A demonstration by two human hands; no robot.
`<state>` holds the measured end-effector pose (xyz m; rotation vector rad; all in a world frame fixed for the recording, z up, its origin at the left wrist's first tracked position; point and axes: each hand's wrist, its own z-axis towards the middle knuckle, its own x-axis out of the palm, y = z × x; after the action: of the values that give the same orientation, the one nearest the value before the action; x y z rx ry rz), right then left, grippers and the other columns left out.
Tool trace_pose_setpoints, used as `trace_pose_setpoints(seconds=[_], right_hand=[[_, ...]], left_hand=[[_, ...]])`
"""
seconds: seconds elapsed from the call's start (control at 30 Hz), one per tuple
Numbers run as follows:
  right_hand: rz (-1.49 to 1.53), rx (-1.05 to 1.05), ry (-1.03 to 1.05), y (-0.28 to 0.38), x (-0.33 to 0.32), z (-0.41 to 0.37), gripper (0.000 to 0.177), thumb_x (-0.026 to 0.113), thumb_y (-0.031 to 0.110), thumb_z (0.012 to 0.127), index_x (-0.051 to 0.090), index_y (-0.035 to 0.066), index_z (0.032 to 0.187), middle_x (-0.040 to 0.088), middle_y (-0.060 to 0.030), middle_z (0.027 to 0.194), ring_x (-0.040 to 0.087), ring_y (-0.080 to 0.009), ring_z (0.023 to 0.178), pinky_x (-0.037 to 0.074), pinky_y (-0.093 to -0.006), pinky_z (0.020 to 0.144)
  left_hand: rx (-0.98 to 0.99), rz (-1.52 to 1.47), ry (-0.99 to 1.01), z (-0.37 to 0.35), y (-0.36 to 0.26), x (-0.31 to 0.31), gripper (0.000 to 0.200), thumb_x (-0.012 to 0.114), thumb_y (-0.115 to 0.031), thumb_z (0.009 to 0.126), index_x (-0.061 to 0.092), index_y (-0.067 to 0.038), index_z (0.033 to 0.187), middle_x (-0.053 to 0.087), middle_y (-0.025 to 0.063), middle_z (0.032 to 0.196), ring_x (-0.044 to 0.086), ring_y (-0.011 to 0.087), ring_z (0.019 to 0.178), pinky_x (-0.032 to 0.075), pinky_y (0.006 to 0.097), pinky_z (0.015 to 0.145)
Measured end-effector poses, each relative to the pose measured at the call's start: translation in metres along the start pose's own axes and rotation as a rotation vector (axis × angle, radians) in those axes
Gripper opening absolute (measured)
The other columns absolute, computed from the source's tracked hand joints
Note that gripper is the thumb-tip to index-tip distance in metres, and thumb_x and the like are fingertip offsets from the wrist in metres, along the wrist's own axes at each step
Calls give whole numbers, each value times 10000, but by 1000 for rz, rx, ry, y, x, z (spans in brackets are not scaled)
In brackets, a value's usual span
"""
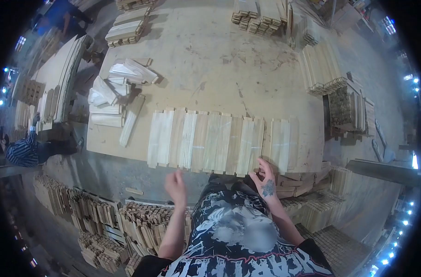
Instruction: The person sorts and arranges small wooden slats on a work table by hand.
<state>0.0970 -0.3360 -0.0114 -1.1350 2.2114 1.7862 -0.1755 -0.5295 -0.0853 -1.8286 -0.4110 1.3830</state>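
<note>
Biggest thing here is the plywood workbench (210, 69), pretty scuffed up, taking up most of the view. Along its near edge there's a row of wooden slats (219, 141) laid side by side, long sides touching, near ends a bit uneven and poking slightly over the edge.

Around that there's wood everywhere. Bundled slat stacks (261, 16) sit at the far edge of the bench, and another stack (127, 30) is at the far left corner. A loose pile of boards (118, 87) lies at all angles on the left side. Off the right side there are more stacked slats (321, 67), and down on the floor in front of the bench are crates of short wood offcuts (141, 221). Far left, a person in a striped shirt (23, 152) is bent over, well away from the bench.

Now the hands. The right hand (265, 180), with a tattoo on the back, is up at the near ends of the slats toward the right end of the row. Its fingers are spread and touch the wood, thumb tucked underneath. Honestly can't tell if it's actually gripping a slat or just resting on it. The left hand (176, 184) is blurry, just below the bench edge, loosely open with the fingers half curled. It has nothing in it and isn't touching the slats.
</note>
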Motion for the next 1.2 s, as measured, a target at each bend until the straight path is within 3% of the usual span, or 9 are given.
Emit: trace_pose_setpoints(seconds=[0.03, 0.13, 0.33, 0.43, 0.57, 0.67, 0.93, 1.1, 1.2], right_hand=[[4, -5, 5, 0, -1, 0, 671, 784, 152, 856, 499, 72, 1458, 522, -168, 1452, 564, -307, 1271, 519, -416, 1006], [-6, -30, 30, -7, -4, 2, 672, 785, 153, 854, 499, 66, 1456, 521, -174, 1450, 571, -309, 1260, 519, -415, 1008], [-23, -101, 98, -19, -14, 12, 677, 789, 155, 852, 496, 52, 1453, 522, -186, 1445, 590, -329, 1244, 522, -422, 1008], [1, -68, 112, -13, -17, 12, 678, 790, 156, 851, 494, 45, 1451, 524, -189, 1443, 590, -333, 1248, 521, -426, 1016], [0, -70, 111, -11, -16, 13, 677, 787, 153, 851, 493, 50, 1453, 531, -186, 1427, 592, -329, 1239, 523, -427, 1021], [-13, -65, 114, -8, -17, 15, 677, 787, 153, 851, 494, 55, 1454, 536, -183, 1416, 594, -328, 1231, 525, -428, 1020], [-9, -47, 79, -4, -14, 12, 654, 788, 152, 853, 511, 45, 1436, 546, -189, 1411, 593, -319, 1241, 531, -428, 1011], [-12, -47, 64, -5, -14, 12, 655, 790, 153, 851, 514, 38, 1433, 549, -191, 1414, 593, -322, 1250, 525, -425, 1015], [-41, -81, 57, -8, -12, 11, 656, 794, 154, 846, 518, 36, 1429, 549, -192, 1414, 592, -330, 1252, 510, -418, 1034]], left_hand=[[-100, -156, 47, -17, 14, 18, 237, 682, -239, 990, 686, -3, 970, 631, 33, 712, 561, 212, 620, 451, 344, 622], [-673, -719, 336, -26, -41, 22, 213, 677, -245, 1002, 678, -50, 916, 613, 2, 719, 528, 116, 589, 411, 278, 577], [-502, -864, 318, -27, -81, 5, 236, 654, -259, 1021, 628, -93, 855, 592, 1, 715, 523, 89, 596, 405, 246, 566], [-399, -892, 176, 0, -79, -22, 232, 655, -254, 1020, 619, -96, 855, 601, 7, 739, 534, 88, 623, 408, 241, 569], [-261, -852, 14, 56, -14, -60, 201, 640, -224, 1026, 613, -104, 867, 567, -21, 720, 496, 70, 621, 377, 242, 570], [-297, -803, -106, 94, 39, -82, 216, 627, -221, 1036, 590, -111, 855, 546, -23, 711, 483, 73, 612, 368, 248, 560], [-406, -691, 135, 104, 78, -81, 267, 616, -290, 1047, 597, -104, 857, 564, -16, 700, 485, 67, 579, 353, 241, 521], [-628, -501, 264, 56, 63, -55, 298, 625, -347, 1039, 685, -66, 964, 560, -22, 666, 499, 74, 552, 355, 251, 489], [-584, -658, 366, 12, 18, -5, 297, 626, -325, 1038, 697, -46, 966, 585, -8, 687, 510, 81, 568, 370, 248, 515]])
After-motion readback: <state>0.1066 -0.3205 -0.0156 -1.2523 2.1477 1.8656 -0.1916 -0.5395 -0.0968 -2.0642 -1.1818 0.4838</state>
